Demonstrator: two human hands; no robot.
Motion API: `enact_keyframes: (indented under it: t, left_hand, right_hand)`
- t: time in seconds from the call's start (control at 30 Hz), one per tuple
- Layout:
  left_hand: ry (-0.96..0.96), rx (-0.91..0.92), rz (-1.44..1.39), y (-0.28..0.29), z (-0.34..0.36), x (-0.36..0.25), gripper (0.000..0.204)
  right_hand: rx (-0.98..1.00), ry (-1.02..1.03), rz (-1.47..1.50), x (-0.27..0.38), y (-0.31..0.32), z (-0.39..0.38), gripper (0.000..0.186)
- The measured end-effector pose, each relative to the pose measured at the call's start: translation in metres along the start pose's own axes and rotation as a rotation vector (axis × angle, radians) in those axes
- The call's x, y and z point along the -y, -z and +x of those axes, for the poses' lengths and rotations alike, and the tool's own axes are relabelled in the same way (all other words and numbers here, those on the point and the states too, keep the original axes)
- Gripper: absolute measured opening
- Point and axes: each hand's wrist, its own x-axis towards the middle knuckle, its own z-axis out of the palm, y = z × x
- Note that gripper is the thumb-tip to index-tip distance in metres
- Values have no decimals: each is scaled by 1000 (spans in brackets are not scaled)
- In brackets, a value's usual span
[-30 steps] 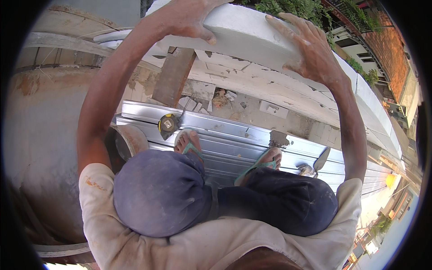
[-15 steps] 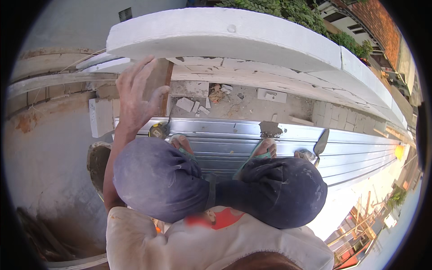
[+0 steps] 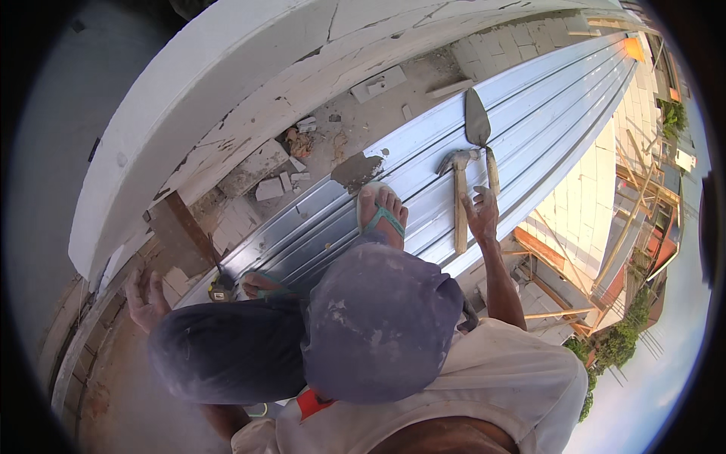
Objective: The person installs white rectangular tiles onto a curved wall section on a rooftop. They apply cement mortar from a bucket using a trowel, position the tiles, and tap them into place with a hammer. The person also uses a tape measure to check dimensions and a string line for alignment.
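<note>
The right hand [image 3: 481,214], loosely open, is beside the claw hammer [image 3: 460,200] and trowel [image 3: 476,119], both not yet lifted, near the outer edge of the metal decking [image 3: 544,106]; the left hand [image 3: 145,303] spreads empty.

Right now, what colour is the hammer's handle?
The hammer's handle is pale tan, showing best in the head view.

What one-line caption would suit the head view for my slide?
Right hand close to a hammer and a trowel that lie on ribbed metal sheeting; left hand open, empty.
</note>
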Motion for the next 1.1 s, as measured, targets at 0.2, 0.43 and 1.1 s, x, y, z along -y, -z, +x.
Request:
enact_keyframes:
  t: [0.2,0.43,1.1]
  left_hand:
    - [75,136,67,-24,-24,-19,47]
    - [190,354,-18,-51,-50,42,51]
    - [529,-24,153,-99,-158,44,107]
  right_hand:
    - [130,-172,-11,7,-40,-13,66]
    - [207,-176,-50,2,-32,21,59]
    - [541,242,-270,194,-7,119,50]
